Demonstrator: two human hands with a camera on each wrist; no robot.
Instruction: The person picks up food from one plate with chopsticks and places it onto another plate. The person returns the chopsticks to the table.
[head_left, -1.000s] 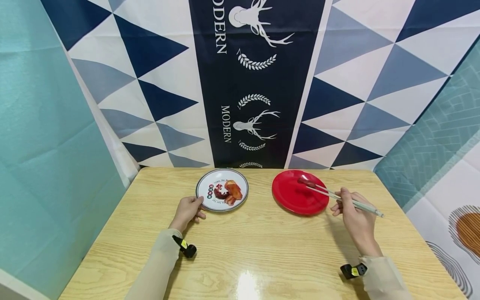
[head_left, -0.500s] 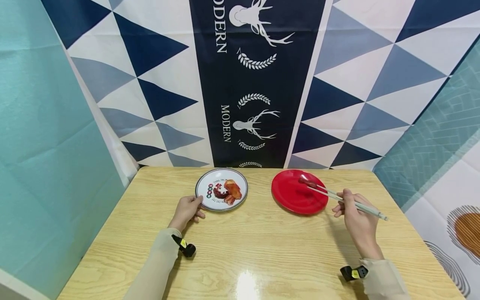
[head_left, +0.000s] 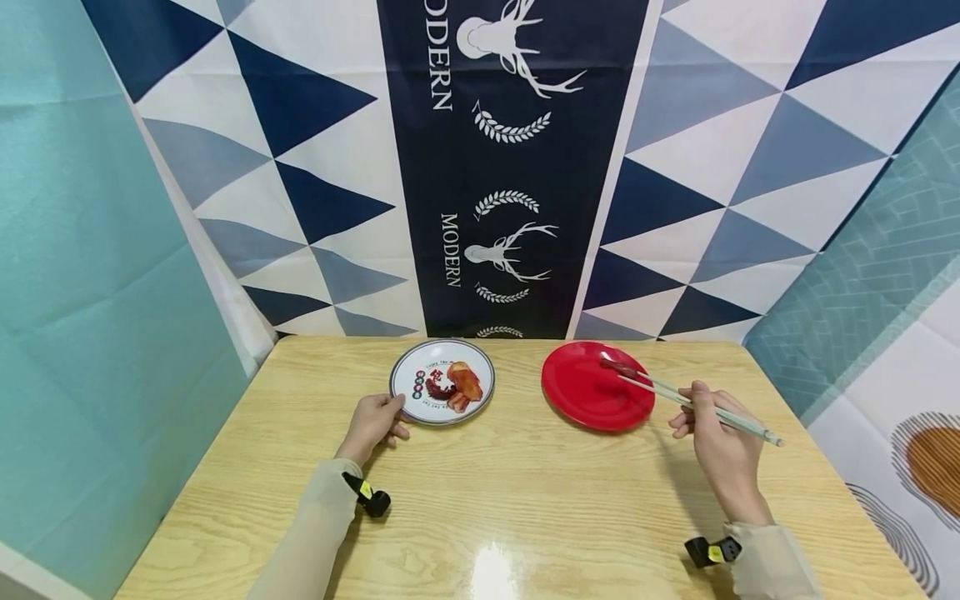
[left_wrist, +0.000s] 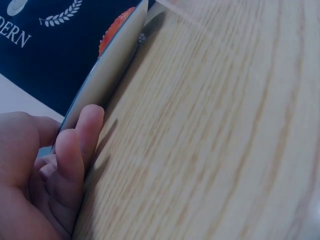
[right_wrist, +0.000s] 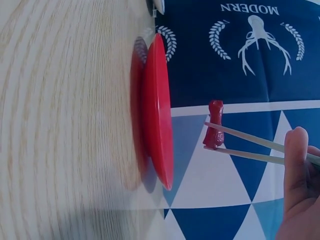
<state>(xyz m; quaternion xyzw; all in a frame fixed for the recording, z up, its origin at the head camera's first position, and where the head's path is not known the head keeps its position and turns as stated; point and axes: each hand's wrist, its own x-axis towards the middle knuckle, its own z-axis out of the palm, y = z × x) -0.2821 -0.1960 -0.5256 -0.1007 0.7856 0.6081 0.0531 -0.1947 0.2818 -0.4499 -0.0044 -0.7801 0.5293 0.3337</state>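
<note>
In the head view my left hand (head_left: 371, 427) holds the near-left rim of a white plate (head_left: 414, 367), thumb on top. The left wrist view shows fingers (left_wrist: 90, 125) curled under that plate's edge. On it lie brown-orange food pieces (head_left: 465, 382) and a dark red curled piece (head_left: 439, 388). My right hand (head_left: 726, 446) grips pale chopsticks (head_left: 738, 421). Between their tips is a small dark red glossy food piece (right_wrist: 215, 125), like a short rib or sausage. It hangs above the red plate (right_wrist: 158, 115), apart from it in the right wrist view.
Both plates stand near the back edge of the wooden table (head_left: 480, 492), with bare wood between them. A patterned cloth wall (head_left: 502, 167) rises right behind. Teal cloth (head_left: 112, 292) hangs on the left side.
My right hand has shifted slightly right and down, and the chopsticks' back ends have moved the same way. The food piece stays over the red plate. My left hand keeps its hold.
</note>
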